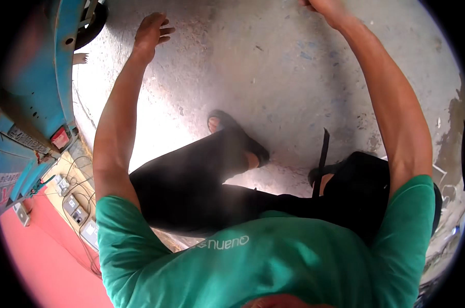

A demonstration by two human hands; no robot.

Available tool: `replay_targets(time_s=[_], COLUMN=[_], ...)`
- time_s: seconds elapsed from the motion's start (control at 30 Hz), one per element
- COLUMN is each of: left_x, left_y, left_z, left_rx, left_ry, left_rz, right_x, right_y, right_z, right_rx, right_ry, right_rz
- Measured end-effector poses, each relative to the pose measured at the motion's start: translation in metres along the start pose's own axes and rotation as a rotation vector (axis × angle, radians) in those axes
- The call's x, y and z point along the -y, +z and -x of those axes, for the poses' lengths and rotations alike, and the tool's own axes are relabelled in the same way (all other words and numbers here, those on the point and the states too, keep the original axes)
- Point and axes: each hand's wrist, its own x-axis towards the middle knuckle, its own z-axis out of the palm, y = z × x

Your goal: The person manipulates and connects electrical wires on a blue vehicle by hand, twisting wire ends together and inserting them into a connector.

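I look straight down my own body: green shirt, black trousers, black sandals on a grey concrete floor point(273, 77). My left hand point(151, 32) reaches out toward the upper left with its fingers spread and nothing in it, close to a black tyre point(91, 23) of a blue vehicle. My right hand point(326, 7) is stretched toward the top edge, which cuts it off; its fingers and anything in them are hidden. My left foot in its sandal point(237, 136) is stepped forward. A black strap point(322, 154) hangs by my right leg.
The blue vehicle body point(32, 97) with a small red light point(60, 137) fills the left side. Below it, sockets and cables point(76, 205) sit against a red surface point(42, 262). Debris and a dark patch lie at the right edge point(450, 169).
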Motion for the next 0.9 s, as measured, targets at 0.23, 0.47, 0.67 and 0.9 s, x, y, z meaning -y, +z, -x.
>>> replay_targets(time_s=[0.23,0.47,0.67,0.9], left_x=[-0.026,-0.050,-0.080,-0.075], left_y=[-0.017,-0.053,-0.041,-0.054], left_z=[-0.035,-0.095,-0.120,-0.099], left_rx=[-0.077,-0.100,0.054,0.127], left_ry=[0.113,0.226,0.227,0.177], left_rz=[0.125,0.327,0.590,0.710], right_x=[0.023,0.036,0.040,0.041], right_y=[0.001,-0.032,-0.065,-0.076], right_z=[0.006,0.015,0.031,0.020], right_rx=[-0.009,-0.105,-0.192,-0.194], right_ry=[-0.087,0.023,0.049,0.046], right_rz=[-0.016,-0.098,-0.124,-0.143])
